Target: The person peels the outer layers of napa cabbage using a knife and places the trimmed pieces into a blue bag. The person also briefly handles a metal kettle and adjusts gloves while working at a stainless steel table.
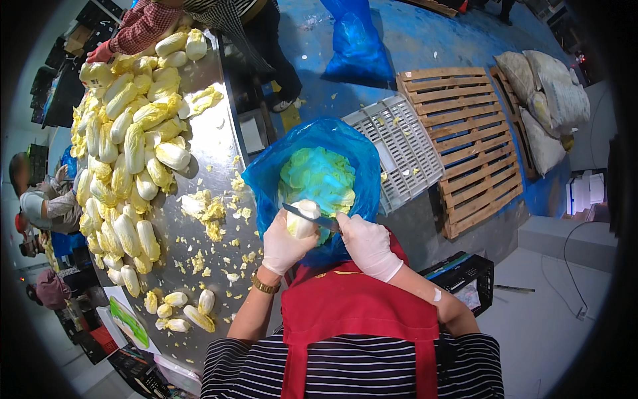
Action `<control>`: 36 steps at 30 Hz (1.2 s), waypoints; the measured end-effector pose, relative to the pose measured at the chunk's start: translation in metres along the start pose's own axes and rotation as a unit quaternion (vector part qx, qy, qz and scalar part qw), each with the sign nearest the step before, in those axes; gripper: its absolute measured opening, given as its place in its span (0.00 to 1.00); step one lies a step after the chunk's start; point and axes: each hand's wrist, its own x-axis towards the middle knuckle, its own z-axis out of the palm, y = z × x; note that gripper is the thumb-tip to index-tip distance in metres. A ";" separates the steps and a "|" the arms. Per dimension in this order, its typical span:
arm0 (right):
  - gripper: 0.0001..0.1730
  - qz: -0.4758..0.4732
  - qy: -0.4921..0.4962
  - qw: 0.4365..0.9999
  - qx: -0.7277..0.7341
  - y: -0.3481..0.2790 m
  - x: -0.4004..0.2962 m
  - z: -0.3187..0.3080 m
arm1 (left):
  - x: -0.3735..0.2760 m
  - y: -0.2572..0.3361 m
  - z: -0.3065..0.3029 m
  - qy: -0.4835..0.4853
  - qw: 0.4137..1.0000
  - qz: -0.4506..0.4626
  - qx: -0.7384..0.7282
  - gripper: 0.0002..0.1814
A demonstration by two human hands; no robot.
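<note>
In its white glove, my left hand [286, 245] holds a napa cabbage [302, 224] with the pale stem end facing up. My right hand [371, 244], gloved the same way, grips a knife [299, 213] whose dark blade lies across the top of the cabbage. Both hands are over the near side of a blue plastic bag [266, 172] that gapes wide. Inside the bag lie many loose cabbage leaves [319, 174]. How far the blade has cut in, I cannot tell.
Left of me, a steel table [199, 269] bears a long heap of napa cabbages [127, 144] and leaf scraps [207, 212]. A grey plastic crate [398, 144] and a wooden pallet [468, 144] are on the right. Another person's red-gloved hand [101, 52] reaches onto the heap's far end.
</note>
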 end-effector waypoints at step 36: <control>0.23 0.182 -0.248 0.735 0.604 0.011 0.058 -0.020 | 0.007 0.002 -0.003 -0.068 0.925 0.056 -0.370 0.31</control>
